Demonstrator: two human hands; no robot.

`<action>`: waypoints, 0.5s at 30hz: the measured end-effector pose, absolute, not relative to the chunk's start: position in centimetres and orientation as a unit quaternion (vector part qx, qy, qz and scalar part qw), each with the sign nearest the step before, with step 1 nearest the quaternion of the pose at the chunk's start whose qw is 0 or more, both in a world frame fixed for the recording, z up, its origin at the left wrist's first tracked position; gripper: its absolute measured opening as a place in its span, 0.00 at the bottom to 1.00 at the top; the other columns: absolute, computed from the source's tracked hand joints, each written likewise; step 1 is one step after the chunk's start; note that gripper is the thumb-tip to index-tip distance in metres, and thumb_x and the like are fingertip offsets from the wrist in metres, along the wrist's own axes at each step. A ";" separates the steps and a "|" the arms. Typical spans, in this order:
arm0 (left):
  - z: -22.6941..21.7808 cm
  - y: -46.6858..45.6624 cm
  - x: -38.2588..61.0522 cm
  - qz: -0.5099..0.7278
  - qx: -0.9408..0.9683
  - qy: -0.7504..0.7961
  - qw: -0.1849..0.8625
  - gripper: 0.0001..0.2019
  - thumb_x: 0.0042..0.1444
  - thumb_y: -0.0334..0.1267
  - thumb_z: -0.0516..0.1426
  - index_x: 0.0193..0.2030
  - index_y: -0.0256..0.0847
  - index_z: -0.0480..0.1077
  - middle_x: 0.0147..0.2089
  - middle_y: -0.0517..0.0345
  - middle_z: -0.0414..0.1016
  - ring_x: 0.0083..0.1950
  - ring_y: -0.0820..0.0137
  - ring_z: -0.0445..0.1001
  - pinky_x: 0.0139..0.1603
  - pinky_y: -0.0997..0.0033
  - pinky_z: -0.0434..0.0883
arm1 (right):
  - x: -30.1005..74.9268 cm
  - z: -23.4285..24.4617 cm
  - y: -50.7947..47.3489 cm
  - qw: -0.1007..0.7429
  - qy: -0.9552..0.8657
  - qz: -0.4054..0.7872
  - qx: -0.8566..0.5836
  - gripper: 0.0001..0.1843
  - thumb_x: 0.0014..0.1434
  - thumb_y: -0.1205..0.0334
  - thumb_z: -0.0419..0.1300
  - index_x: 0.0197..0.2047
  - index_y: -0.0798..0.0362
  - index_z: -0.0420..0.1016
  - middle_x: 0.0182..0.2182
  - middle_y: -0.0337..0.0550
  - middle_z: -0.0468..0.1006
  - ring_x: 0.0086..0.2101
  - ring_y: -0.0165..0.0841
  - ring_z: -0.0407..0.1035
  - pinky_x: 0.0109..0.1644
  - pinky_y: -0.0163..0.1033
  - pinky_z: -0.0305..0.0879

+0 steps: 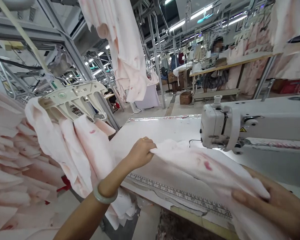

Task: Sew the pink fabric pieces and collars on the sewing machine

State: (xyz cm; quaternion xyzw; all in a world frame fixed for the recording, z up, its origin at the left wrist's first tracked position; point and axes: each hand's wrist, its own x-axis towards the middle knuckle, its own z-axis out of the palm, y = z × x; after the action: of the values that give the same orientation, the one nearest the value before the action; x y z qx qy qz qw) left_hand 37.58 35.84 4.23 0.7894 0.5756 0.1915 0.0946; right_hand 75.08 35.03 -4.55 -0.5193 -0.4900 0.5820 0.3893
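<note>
A pale pink fabric piece (190, 160) with a darker pink mark stretches between my two hands, over the white sewing table (160, 128). My left hand (142, 151) pinches its left end; a pale bangle (105, 196) circles that wrist. At the lower right, my right hand (272, 196) grips the other end, with the thumb on top and the fingers partly hidden behind the cloth. Behind the fabric stands a white sewing machine (222, 123), its head close to the cloth's upper edge. A printed ruler strip (180, 191) runs along the table's near side, partly covered by the fabric.
Left of the table, a cream plastic hanger (75, 96) carries several pink pieces. More pink cloth (20, 166) hangs at the far left, and another garment (126, 56) hangs overhead. Across the aisle, a person (216, 63) sits at a wooden-edged table (240, 63). A brown box (185, 97) stands on the floor.
</note>
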 end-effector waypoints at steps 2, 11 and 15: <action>3.4 36.0 36.6 0.193 0.760 0.586 0.204 0.08 0.52 0.26 0.56 0.26 0.44 0.67 0.32 0.58 0.75 0.39 0.61 0.74 0.45 0.64 0.69 | 74.9 -4.3 35.1 0.327 -0.433 0.669 -0.508 0.37 0.25 0.50 0.84 0.44 0.37 0.85 0.31 0.43 0.85 0.33 0.59 0.80 0.46 0.61 0.88; 2.0 36.2 34.8 0.203 0.711 0.582 0.339 0.04 0.50 0.36 0.53 0.26 0.42 0.66 0.27 0.63 0.67 0.33 0.66 0.68 0.38 0.69 0.64 | 76.3 -8.1 34.7 0.319 -0.312 0.716 -0.537 0.29 0.34 0.36 0.85 0.34 0.41 0.81 0.31 0.47 0.85 0.30 0.50 0.80 0.31 0.46 0.82; 1.8 36.0 34.6 0.219 0.703 0.580 0.349 0.05 0.52 0.37 0.58 0.27 0.42 0.70 0.28 0.62 0.71 0.36 0.64 0.72 0.41 0.68 0.69 | 76.0 -7.8 34.6 0.341 -0.328 0.719 -0.510 0.40 0.30 0.43 0.85 0.50 0.36 0.86 0.54 0.50 0.90 0.46 0.61 0.86 0.45 0.54 0.88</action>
State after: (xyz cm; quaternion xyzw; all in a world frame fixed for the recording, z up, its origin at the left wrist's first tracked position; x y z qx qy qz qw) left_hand 34.65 35.97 1.85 0.7030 0.5799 0.2188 0.3489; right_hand 76.03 34.64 -7.78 -0.5096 -0.3275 0.7187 0.3412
